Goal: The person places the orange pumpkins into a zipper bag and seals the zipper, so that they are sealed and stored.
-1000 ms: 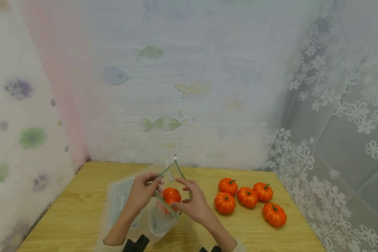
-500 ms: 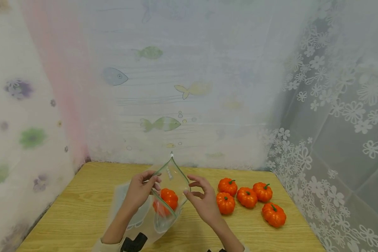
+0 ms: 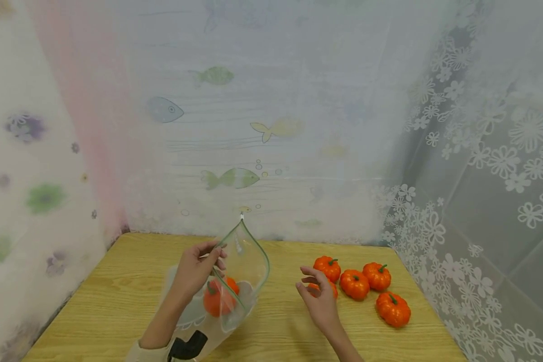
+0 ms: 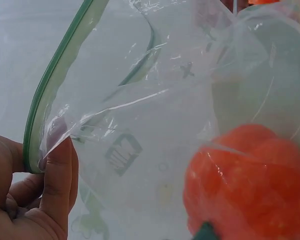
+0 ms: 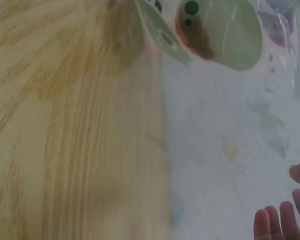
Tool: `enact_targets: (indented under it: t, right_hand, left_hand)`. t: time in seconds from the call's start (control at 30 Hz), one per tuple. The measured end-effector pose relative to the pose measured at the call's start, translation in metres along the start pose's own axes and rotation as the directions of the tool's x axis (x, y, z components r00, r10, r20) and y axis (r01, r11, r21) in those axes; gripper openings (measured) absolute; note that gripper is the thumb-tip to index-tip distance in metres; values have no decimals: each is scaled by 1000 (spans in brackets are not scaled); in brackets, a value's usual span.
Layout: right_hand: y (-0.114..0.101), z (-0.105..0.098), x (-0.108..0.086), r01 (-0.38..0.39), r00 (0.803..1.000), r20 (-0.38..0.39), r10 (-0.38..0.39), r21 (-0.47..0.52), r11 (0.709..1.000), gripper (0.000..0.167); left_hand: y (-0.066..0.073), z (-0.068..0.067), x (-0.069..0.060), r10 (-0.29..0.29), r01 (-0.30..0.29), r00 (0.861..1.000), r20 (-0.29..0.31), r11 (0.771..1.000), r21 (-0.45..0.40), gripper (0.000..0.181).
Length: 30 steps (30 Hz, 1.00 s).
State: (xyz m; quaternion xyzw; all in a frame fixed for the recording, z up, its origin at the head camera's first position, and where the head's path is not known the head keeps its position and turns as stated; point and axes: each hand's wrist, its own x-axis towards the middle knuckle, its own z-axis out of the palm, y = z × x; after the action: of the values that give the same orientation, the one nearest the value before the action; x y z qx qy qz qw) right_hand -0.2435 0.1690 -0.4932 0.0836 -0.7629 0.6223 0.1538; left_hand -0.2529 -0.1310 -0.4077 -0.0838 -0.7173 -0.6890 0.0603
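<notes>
My left hand point(image 3: 194, 269) pinches the green-edged rim of a clear zip bag point(image 3: 253, 261), whose mouth gapes. Inside the bag lies an orange pumpkin point(image 3: 218, 299), seen through the plastic. In the left wrist view my left hand point(image 4: 35, 190) grips the bag's green strip between thumb and fingers, with the pumpkin point(image 4: 250, 185) at lower right. Away from the bag, my right hand point(image 3: 321, 304) holds nothing, its fingers relaxed over a partly hidden pumpkin point(image 3: 315, 290). The right wrist view shows fingertips of the right hand point(image 5: 287, 215) at its edge.
Right of the right hand, several orange pumpkins with green stems stand on the wooden table point(image 3: 99, 301), one point(image 3: 393, 309) nearest its right edge. A pale translucent sheet point(image 3: 174, 281) lies under the left forearm. Patterned curtains point(image 3: 298, 100) hang behind and at both sides.
My right hand has left the bag's mouth and moved right, toward the pumpkins. The left hand has shifted slightly left with the bag, and the bagged pumpkin has moved left and a little lower.
</notes>
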Motion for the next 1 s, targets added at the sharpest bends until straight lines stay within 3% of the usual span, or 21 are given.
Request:
enact_targets:
  t: [0.23, 0.5, 0.77, 1.0]
  right_hand:
    - [17, -24, -1, -31, 995, -95, 27, -46, 998, 36]
    - [30, -46, -2, -63, 988, -149, 44, -129, 990, 42]
    - [40, -57, 0, -159, 984, -112, 139, -199, 967, 53]
    - [47, -62, 3, -215, 977, -55, 208, -276, 937, 63]
  left_hand:
    - [4, -5, 1, 7, -7, 1000, 9, 1000, 2, 27]
    - [7, -8, 2, 30, -30, 999, 19, 1000, 5, 26]
    - [13, -10, 3, 40, -41, 999, 25, 999, 25, 26]
    - [20, -12, 7, 84, -85, 996, 27, 996, 28, 25]
